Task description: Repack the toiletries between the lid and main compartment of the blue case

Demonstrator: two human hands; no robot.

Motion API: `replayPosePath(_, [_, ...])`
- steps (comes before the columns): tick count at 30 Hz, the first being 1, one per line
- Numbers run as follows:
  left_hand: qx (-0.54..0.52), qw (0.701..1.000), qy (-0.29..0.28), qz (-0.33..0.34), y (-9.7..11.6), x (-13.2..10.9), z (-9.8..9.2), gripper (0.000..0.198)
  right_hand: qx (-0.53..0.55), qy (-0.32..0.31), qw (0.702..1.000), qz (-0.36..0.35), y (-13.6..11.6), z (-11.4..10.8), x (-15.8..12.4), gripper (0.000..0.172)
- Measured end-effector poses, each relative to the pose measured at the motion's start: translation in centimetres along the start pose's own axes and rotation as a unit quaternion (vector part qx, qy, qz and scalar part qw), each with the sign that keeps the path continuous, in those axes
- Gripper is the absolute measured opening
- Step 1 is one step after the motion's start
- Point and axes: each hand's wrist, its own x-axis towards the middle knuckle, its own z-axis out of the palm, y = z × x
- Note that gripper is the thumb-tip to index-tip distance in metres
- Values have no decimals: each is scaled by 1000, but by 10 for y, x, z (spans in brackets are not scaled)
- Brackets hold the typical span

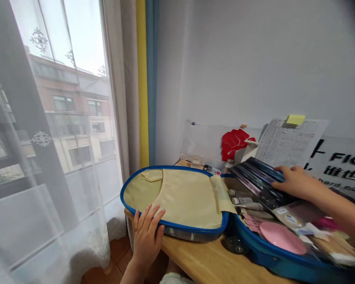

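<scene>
A small suitcase with blue trim lies opened out on the wooden table [192, 256]. My left hand [148, 232] rests with fingers spread on the near blue rim of its cream-lined lid half [189, 197]. Over the filled half [263, 254], my right hand [294, 181] grips the edge of a dark, flat, striped pack [260, 181], which is tilted; its exact kind I cannot make out. Below the pack lie several white tubes [248, 205], a pink oval case [282, 236] and a blurred bundle of tan sticks or papers [337, 244].
Behind the suitcase stand a red paper cutout [233, 144], a clipboard with a printed sheet [286, 142] and a lettered white board [343, 165] against the wall. A sheer curtain [56, 157] hangs before the window at left. A suitcase wheel [235, 244] shows near the hinge.
</scene>
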Motion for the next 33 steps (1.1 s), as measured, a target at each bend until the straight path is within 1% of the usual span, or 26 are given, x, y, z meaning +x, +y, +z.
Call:
replayPosePath(2, [13, 1000, 25, -3, 1, -7, 6, 34, -24, -40, 999, 3, -30, -9, 19, 57])
replayPosePath(3, [13, 999, 33, -1, 2, -10, 8, 34, -35, -79, 996, -7, -50, -11, 27, 60])
replayPosePath(4, [12, 999, 37, 0, 2, -13, 9, 35, -32, -124, 991, -36, -73, -12, 33, 62])
replayPosePath(6, [13, 999, 31, 3, 2, -15, 10, 36, -4, -150, 984, -92, -122, -8, 40, 57])
replayPosePath(7, [16, 1000, 24, 5, 2, -15, 10, 37, 17, -177, 975, -131, -147, -3, 41, 57])
replayPosePath(10, [27, 1000, 10, 8, 1, -15, 9, 38, 74, -264, 936, -221, -216, 21, 39, 55])
replayPosePath(12, [31, 999, 13, 7, 2, -16, 10, 37, 87, -318, 906, -265, -254, 43, 34, 56])
replayPosePath(14, [34, 999, 18, 2, 2, -17, 12, 36, 91, -340, 890, -289, -283, 66, 28, 57])
replayPosePath(16, [35, 999, 20, -2, 3, -19, 14, 35, 90, -348, 882, -304, -303, 88, 22, 56])
replayPosePath(18, [32, 999, 19, -5, 3, -20, 15, 35, 88, -352, 877, -315, -317, 105, 15, 54])
replayPosePath(20, [27, 1000, 14, -8, 2, -21, 15, 35, 84, -355, 874, -322, -325, 119, 10, 52])
replayPosePath(24, [21, 1000, 8, -14, 2, -20, 14, 38, 64, -358, 873, -324, -328, 138, 4, 40])
replayPosePath(26, [17, 1000, 18, -12, 3, -19, 15, 39, 43, -365, 873, -321, -324, 145, 2, 33])
replayPosePath(28, [11, 999, 32, -12, 5, -20, 17, 41, 17, -375, 871, -317, -319, 149, 1, 30])
replayPosePath(33, [-2, 998, 52, -16, 9, -29, 26, 52, -25, -382, 870, -312, -311, 148, -5, 35])
